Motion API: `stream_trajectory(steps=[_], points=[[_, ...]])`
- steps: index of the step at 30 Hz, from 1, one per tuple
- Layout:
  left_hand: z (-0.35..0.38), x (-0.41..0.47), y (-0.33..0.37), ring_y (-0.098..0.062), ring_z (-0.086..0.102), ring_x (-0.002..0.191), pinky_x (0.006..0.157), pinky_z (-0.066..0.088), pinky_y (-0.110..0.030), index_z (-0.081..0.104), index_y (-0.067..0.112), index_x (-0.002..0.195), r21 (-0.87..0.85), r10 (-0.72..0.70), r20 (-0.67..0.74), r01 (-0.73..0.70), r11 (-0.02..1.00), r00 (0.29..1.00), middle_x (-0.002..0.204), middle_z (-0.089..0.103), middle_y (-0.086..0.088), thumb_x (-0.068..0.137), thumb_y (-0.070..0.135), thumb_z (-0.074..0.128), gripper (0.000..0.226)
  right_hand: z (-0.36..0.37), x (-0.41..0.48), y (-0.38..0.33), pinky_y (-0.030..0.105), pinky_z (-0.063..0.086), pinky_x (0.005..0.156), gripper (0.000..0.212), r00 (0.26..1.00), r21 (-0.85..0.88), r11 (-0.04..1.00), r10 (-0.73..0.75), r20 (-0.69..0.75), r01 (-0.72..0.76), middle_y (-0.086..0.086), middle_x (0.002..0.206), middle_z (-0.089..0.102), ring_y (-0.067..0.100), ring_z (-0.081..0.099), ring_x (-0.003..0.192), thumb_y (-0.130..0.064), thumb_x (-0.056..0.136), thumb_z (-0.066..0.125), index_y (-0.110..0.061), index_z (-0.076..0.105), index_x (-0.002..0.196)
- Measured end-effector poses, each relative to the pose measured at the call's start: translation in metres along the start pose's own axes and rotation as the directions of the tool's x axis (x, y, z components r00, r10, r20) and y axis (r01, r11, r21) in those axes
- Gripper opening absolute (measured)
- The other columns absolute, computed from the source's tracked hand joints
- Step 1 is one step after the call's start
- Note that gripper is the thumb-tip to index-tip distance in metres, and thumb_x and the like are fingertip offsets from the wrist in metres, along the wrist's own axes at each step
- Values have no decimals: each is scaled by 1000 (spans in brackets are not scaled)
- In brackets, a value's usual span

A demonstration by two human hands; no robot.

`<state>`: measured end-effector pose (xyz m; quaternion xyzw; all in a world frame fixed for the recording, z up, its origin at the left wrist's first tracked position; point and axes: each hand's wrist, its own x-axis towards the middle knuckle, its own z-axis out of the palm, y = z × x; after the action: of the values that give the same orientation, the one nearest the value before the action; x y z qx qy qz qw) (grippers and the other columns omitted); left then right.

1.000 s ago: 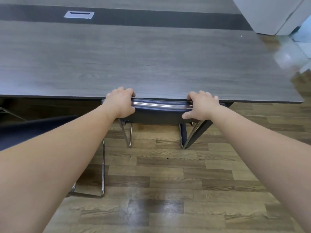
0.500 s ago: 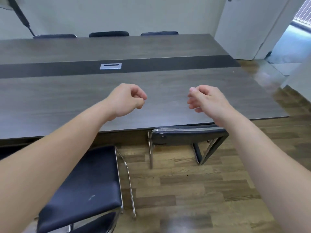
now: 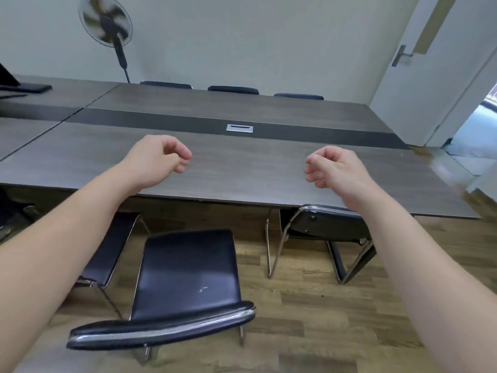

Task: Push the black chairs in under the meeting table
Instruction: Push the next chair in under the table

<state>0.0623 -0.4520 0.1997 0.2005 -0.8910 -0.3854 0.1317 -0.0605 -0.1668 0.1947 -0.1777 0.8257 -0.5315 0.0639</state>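
Chairs of black vinyl on chrome frames are seen along the near edge of the meeting table (image 3: 242, 179), whose long axis runs left to right across the view. The right chair (image 3: 326, 224) is tucked in, its seat hidden beneath the tabletop and only its backrest showing, the backrest's length lying parallel to the table edge. The middle chair (image 3: 188, 275) is pulled well out onto the wooden floor (image 3: 309, 305), its seat facing the table and its backrest rail nearest the camera, slightly skewed to the edge. A third chair (image 3: 110, 251) is partly covered by the left forearm, so its position cannot be told. Compared with a second ago, the backrest of the right chair has been let go, both hands have been raised, and the view has been lifted so that the far chairs, the fan (image 3: 106, 21) and the door (image 3: 430, 63) are shown. The left hand (image 3: 156, 162) and the right hand (image 3: 333, 168) are held over the tabletop, fingers loosely curled and empty. The right chair lies just below the right wrist; the middle chair lies below and between the forearms, untouched.
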Motion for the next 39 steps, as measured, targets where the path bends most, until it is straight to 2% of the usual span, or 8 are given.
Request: stream_trajectory(steps=[5, 11, 18, 23, 29, 34, 37, 39], points=[[-52, -75, -47, -14, 64, 74, 89, 50, -38, 66, 13, 88, -13, -76, -30, 75, 997, 997, 94, 69, -7, 82, -8, 36, 37, 61, -65, -34, 27, 50, 65, 16, 998, 7, 999, -32, 53, 31, 1, 78, 66, 17, 65, 71, -22, 92, 51, -17, 61, 80], [-101, -117, -84, -21, 69, 84, 94, 53, -46, 64, 20, 83, -17, -94, -19, 93, 995, 995, 88, 66, 5, 84, -1, 38, 34, 109, -112, -71, 26, 48, 63, 17, 998, 21, 1000, -3, 65, 2, 2, 79, 66, 17, 64, 71, -25, 91, 52, -18, 60, 78], [-110, -135, -135, -21, 68, 83, 89, 53, -43, 63, 24, 77, -50, -133, 83, 138, 989, 988, 95, 69, -5, 87, 6, 50, 24, 172, -136, -83, 25, 48, 64, 18, 994, 2, 996, 85, 63, -86, 3, 81, 66, 17, 63, 71, -28, 93, 51, -17, 60, 82], [-78, -143, -189, -18, 68, 84, 75, 50, -29, 62, 30, 72, 97, -189, 217, 171, 980, 958, 89, 71, 0, 84, 11, 54, 23, 226, -142, -51, 28, 46, 66, 26, 971, -61, 978, 207, 119, -201, 8, 84, 65, 20, 60, 72, -31, 93, 48, -9, 62, 91], [-25, -155, -235, -18, 56, 91, 78, 40, -27, 68, 18, 93, 148, -264, 295, 229, 962, 918, 81, 59, 13, 82, 11, 53, 20, 268, -142, 19, 29, 47, 65, 30, 936, -216, 939, 307, 170, -269, 10, 84, 66, 20, 59, 72, -29, 93, 48, -3, 63, 94], [21, -169, -286, -25, 56, 109, 92, 44, -32, 60, 15, 116, 363, -313, 430, 156, 919, 847, 120, 59, -6, 80, 17, 64, 36, 293, -140, 82, 32, 47, 77, 19, 893, -440, 853, 400, 208, -280, 6, 95, 65, 25, 59, 89, -19, 87, 54, -8, 64, 100], [44, -184, -321, -33, 48, 118, 98, 43, -43, 43, 21, 134, 629, -389, 488, -6, 778, 781, 129, 46, -10, 77, 19, 66, 61, 301, -150, 121, 33, 45, 98, 47, 805, -590, 750, 531, 265, -300, 10, 128, 58, 28, 55, 116, -8, 81, 54, -10, 52, 128], [56, -189, -339, -32, 46, 119, 96, 41, -45, 35, 24, 138, 700, -370, 466, -80, 710, 804, 130, 46, -9, 77, 12, 63, 68, 301, -156, 143, 35, 43, 100, 59, 754, -725, 652, 586, 295, -223, 9, 136, 52, 29, 51, 121, -9, 79, 52, -12, 43, 137]])
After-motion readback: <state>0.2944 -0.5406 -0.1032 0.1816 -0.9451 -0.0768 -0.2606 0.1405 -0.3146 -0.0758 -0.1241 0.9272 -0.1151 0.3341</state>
